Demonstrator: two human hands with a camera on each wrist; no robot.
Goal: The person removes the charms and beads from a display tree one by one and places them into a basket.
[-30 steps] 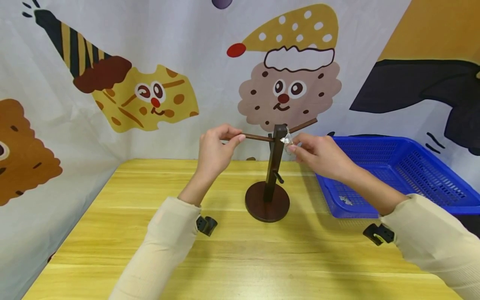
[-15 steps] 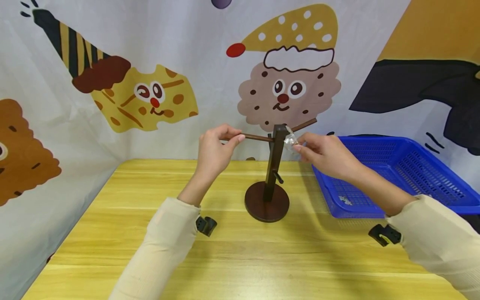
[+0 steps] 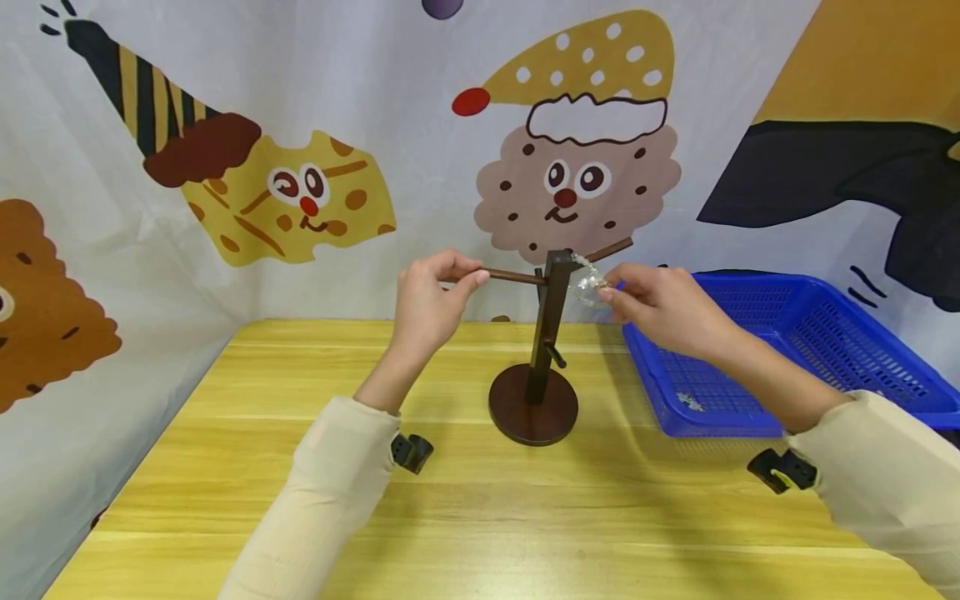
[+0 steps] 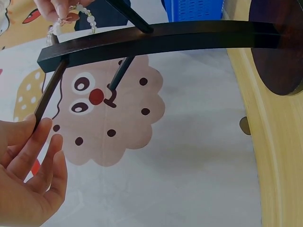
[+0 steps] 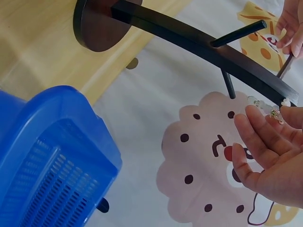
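A dark wooden stand [image 3: 550, 325] with a round base and several pegs stands upright on the table. My left hand [image 3: 435, 296] pinches the upper left peg [image 3: 516, 275] between thumb and fingertips, as the left wrist view also shows. On the other side of the post, my right hand [image 3: 660, 304] pinches a bracelet of clear and whitish beads [image 3: 591, 283]. The bracelet [image 4: 90, 21] lies at the upper right peg [image 3: 611, 248], close to the post; whether it loops fully round that peg I cannot tell. My right fingers partly hide the beads in the right wrist view.
A blue plastic basket [image 3: 652, 383] with perforated walls sits at the right, partly under my right forearm. A small whitish beaded item [image 3: 690, 402] lies in its near left corner. Behind the wooden table [image 3: 450, 517] hangs a cartoon-printed cloth [image 3: 427, 167].
My right hand has drawn slightly to the right, away from the post, with the bracelet stretching out further between hand and peg. My left hand and the stand hold still.
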